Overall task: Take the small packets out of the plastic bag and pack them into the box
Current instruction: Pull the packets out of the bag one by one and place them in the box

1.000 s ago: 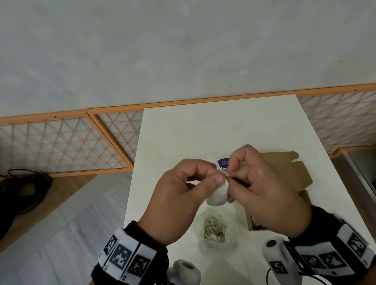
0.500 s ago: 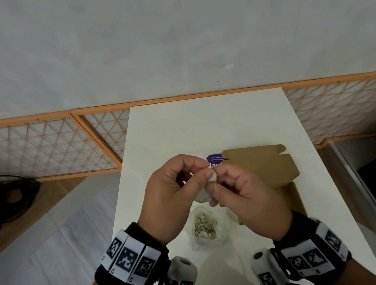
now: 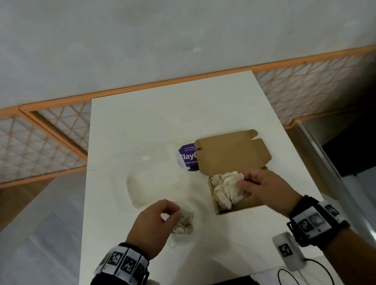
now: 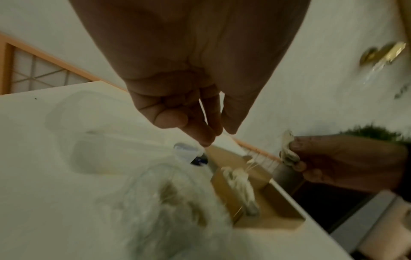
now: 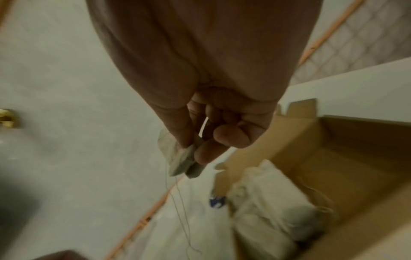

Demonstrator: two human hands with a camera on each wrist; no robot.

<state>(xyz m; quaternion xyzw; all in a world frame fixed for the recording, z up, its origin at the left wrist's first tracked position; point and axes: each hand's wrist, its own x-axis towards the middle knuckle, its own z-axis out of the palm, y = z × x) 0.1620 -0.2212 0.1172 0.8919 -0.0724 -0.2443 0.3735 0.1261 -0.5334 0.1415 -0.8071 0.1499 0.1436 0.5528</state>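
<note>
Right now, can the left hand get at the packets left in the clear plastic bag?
Probably yes. The left hand hovers right at the clear plastic bag, its mouth looks open, and nothing covers the small white packets inside. The right hand is away at the brown cardboard box.

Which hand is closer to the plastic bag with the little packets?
The left hand. It hovers right over the plastic bag, fingers at its opening. The right hand is off to the side over the box, pinching a packet.

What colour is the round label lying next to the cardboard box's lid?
Purple with white lettering; the label shows best in the head view, partly covered by the box lid.
</note>
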